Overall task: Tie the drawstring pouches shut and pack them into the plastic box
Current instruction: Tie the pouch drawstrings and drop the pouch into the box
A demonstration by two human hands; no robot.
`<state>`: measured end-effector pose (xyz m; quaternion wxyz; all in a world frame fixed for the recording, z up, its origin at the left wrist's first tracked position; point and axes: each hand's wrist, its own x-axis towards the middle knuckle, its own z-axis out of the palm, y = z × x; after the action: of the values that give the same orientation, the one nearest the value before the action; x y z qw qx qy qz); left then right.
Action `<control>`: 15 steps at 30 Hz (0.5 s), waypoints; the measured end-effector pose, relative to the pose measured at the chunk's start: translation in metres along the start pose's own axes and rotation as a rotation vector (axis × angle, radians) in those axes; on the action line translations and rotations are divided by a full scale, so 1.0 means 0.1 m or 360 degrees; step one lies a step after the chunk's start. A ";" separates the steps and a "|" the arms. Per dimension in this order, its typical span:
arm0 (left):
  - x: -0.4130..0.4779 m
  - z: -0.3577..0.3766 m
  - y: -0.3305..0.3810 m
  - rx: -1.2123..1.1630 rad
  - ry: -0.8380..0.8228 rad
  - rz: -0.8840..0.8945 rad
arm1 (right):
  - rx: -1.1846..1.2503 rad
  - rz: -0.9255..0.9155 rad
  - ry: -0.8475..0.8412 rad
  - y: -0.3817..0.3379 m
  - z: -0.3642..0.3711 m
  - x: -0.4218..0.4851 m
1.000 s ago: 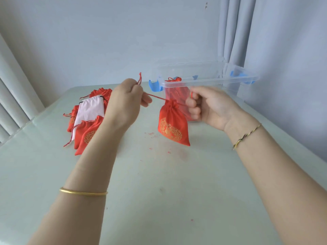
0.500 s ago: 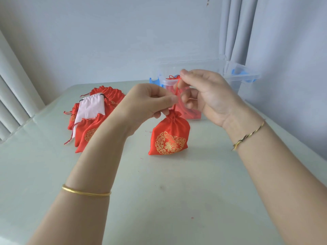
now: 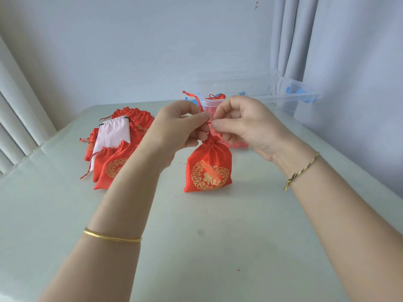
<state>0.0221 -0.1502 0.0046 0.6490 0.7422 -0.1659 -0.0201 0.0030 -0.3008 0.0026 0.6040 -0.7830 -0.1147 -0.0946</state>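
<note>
- Pale table point(image 3: 218, 247), grey wall behind.
- Left hand point(image 3: 178, 125) and right hand point(image 3: 242, 123) meet just above the pouch point(image 3: 208, 168), each pinching its red cord point(image 3: 197, 101).
- Pouch stands upright on the table, neck gathered; the tying step looks to be in hand.
- Next move, I judge: cinch the knot, then lift the pouch into the box point(image 3: 261, 99) just behind it.
- A pile point(image 3: 115, 149) of more pouches waits to the pouch's left.

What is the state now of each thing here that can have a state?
Red pouch: upright, neck drawn shut.
Drawstring: pinched by both hands, one end sticking up.
Left hand: pinches the drawstring.
Right hand: pinches the drawstring.
Plastic box: open, red pouches inside.
Pile of pouches: lying flat.
</note>
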 end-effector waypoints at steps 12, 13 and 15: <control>-0.01 0.01 0.02 0.0011 0.0172 -0.0047 | -0.0827 -0.0613 0.0219 0.04 0.09 0.02; -0.01 0.01 0.02 0.0020 0.0179 -0.0054 | -0.0929 -0.0667 0.0218 0.04 0.10 0.02; -0.01 0.01 0.02 0.0021 0.0185 -0.0066 | -0.1041 -0.0693 0.0248 0.05 0.13 0.02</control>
<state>0.0203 -0.1509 0.0061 0.6520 0.7497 -0.1127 0.0108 0.0066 -0.2894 -0.0042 0.2957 -0.8818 -0.1957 -0.3111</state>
